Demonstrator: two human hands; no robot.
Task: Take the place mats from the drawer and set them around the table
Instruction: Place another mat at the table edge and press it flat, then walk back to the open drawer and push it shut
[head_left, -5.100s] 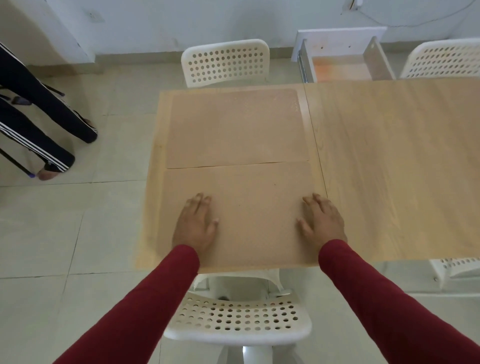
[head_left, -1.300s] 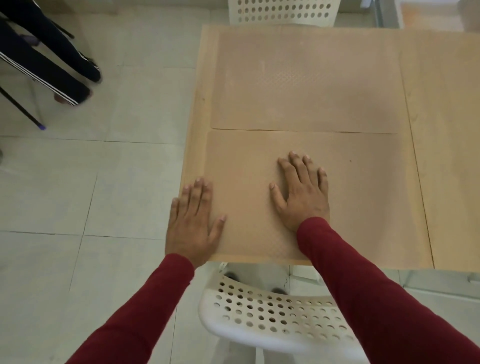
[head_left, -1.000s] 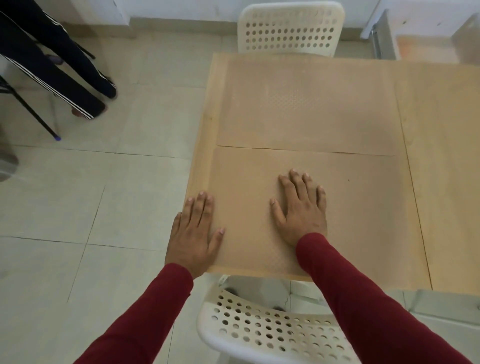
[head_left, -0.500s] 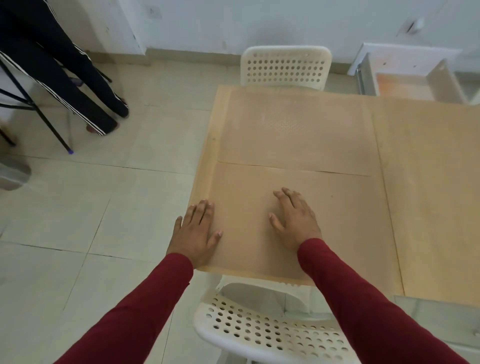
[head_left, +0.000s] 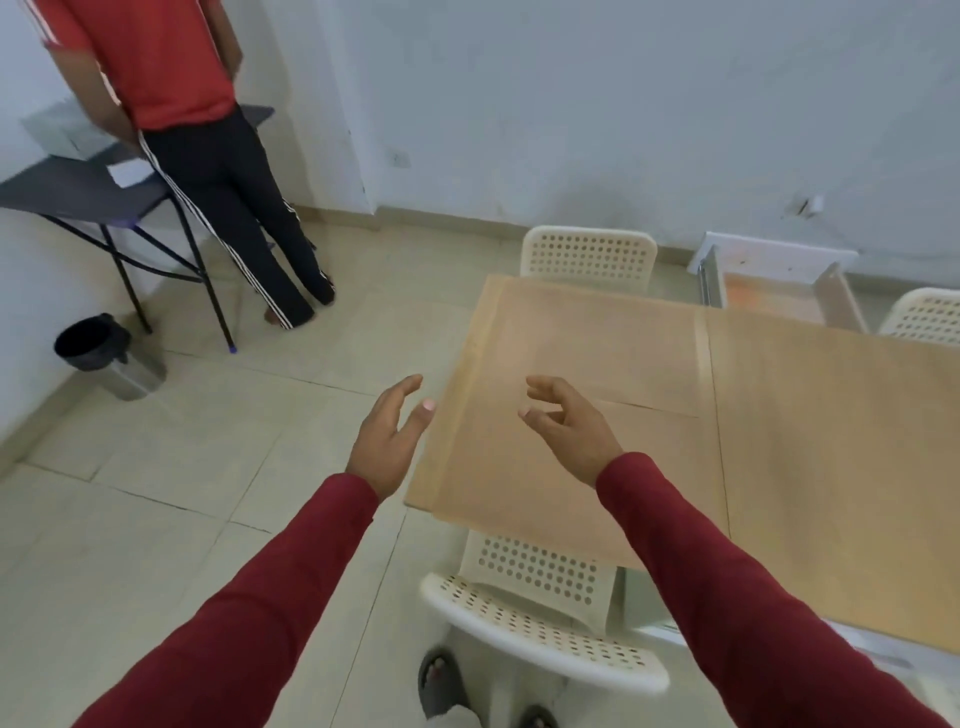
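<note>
Both hands raised off the table (head_left: 831, 467), empty. Left hand (head_left: 387, 434) hangs over the floor just beside the table's left edge, fingers loosely spread, thumb apart, nothing held. Right hand (head_left: 563, 428) hovers above the near place mat (head_left: 519, 478), fingers loosely curled and open, nothing held; whether it grazes the mat cannot be told, it reads as clear of it. Two place mats lie on the left end of the table: the near place mat along the near edge in front of the near white chair (head_left: 540, 613), the far place mat (head_left: 597, 348) directly beyond it, facing the far white chair (head_left: 589, 254). The two meet edge to edge; the seam runs across the table, so each mat's long axis lies left-right. Right half of the table shows bare wood, with a third chair (head_left: 924, 317) beside its far edge. Open drawer (head_left: 774, 291) stands beyond the table's far edge, to the right of the far chair; no mat can be made out in the part of it that shows. Judgement: the left end looks done; if more mats are to be had, the drawer lies forward and right of both hands, across the table, with the right hand nearer. A person (head_left: 197, 130) stands at a dark folding table (head_left: 78, 192) well left of the table, clear of the route.
</note>
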